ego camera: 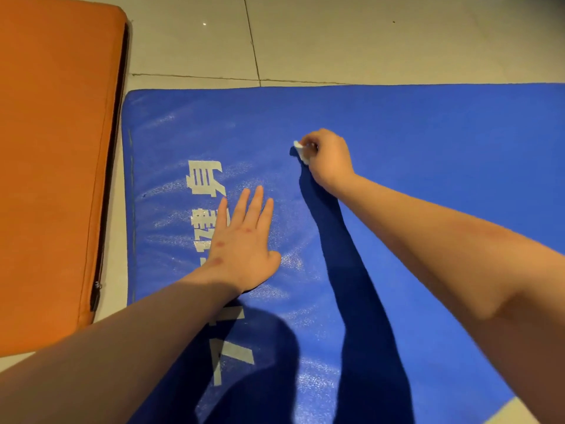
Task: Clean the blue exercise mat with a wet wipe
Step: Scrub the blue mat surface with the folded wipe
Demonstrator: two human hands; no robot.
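Currently | right grip [328,157] pinches wet wipe [301,152] | left grip [241,243] flat on blue mat [428,148], near orange pad [55,148]

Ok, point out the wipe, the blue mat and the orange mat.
wipe [301,152]: head view, its exposed white corner.
blue mat [443,139]: head view, bare top surface, far right.
orange mat [52,148]: head view, middle of its top face.

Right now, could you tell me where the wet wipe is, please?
In the head view, the wet wipe is pinched in the right hand over the blue mat, beyond the flat left hand.
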